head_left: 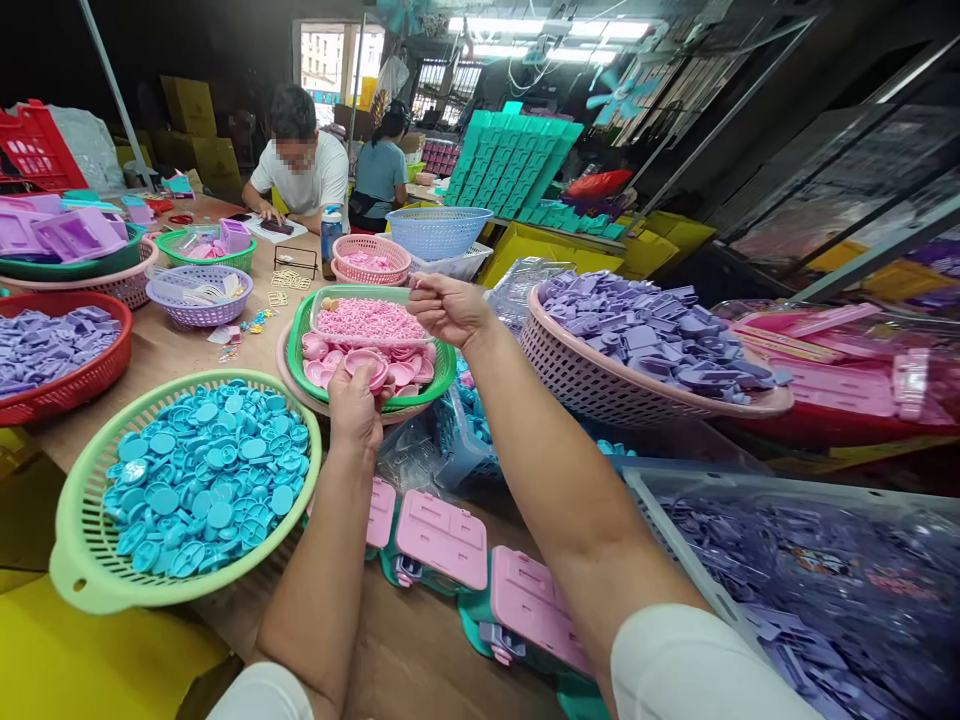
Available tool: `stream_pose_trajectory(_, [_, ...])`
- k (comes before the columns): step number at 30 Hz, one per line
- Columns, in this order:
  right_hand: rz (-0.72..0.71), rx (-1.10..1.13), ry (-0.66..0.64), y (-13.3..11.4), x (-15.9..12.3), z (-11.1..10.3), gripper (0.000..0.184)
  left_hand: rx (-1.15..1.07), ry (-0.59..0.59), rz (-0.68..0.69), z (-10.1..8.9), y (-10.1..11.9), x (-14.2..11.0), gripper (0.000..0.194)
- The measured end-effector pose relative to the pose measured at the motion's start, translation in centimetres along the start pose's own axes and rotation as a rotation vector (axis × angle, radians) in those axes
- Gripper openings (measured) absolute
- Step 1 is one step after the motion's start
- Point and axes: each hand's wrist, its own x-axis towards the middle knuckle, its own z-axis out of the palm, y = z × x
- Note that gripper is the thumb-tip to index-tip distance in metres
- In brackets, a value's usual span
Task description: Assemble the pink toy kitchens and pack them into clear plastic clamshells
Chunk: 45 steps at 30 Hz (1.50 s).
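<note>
My left hand (pixel 354 400) is closed round a pink round plastic cap (pixel 366 366) at the near edge of a green basket (pixel 442 367) filled with pink caps. A clear tray of small pink pieces (pixel 369 320) lies inside that basket. My right hand (pixel 447 308) hovers above the tray's right end, fingers pinched together; what they hold is too small to name. Three pink-lidded toy cases (pixel 442 538) lie on the table between my forearms.
A light green basket of blue caps (pixel 206 478) sits at my left. A red basket of purple parts (pixel 71 385) is farther left. A pink basket of purple parts (pixel 577 375) stands at right, a white crate (pixel 652 490) below it. Two people sit at the table's far end.
</note>
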Motion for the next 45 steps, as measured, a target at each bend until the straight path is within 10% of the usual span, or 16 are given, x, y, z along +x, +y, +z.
stream_pose_trajectory(3, [-0.032,0.179,-0.082,-1.1,-4.5,-0.3,0.030,0.023,-0.059,-0.054,0.9,-0.3,-0.8,0.019])
stream_pose_trajectory(10, [-0.044,0.034,0.219,-0.7,-20.5,0.9,0.038,0.067,-0.262,-0.417,1.8,-0.9,-6.5,0.013])
stream_pose_trajectory(16, [0.336,0.049,0.095,10.6,-35.2,4.9,0.031,0.591,-0.592,-0.574,-8.8,-4.0,-15.9,0.041])
stream_pose_trajectory(19, [0.359,-0.284,0.301,17.2,-39.1,6.0,0.031,0.908,-0.618,-0.549,-13.7,-5.8,-19.2,0.037])
stream_pose_trajectory(24, [0.277,-0.619,0.421,20.8,-40.8,4.7,0.032,1.096,-0.669,-0.260,-15.3,-7.5,-20.4,0.018])
stream_pose_trajectory(37, [0.025,-0.939,0.125,22.3,-40.9,1.2,0.028,0.988,-0.562,-0.516,-14.1,-8.7,-19.8,0.035])
stream_pose_trajectory(45, [0.180,-0.309,0.233,19.8,-39.6,3.6,0.030,0.923,-0.621,-0.542,-13.1,-9.9,-20.4,0.036])
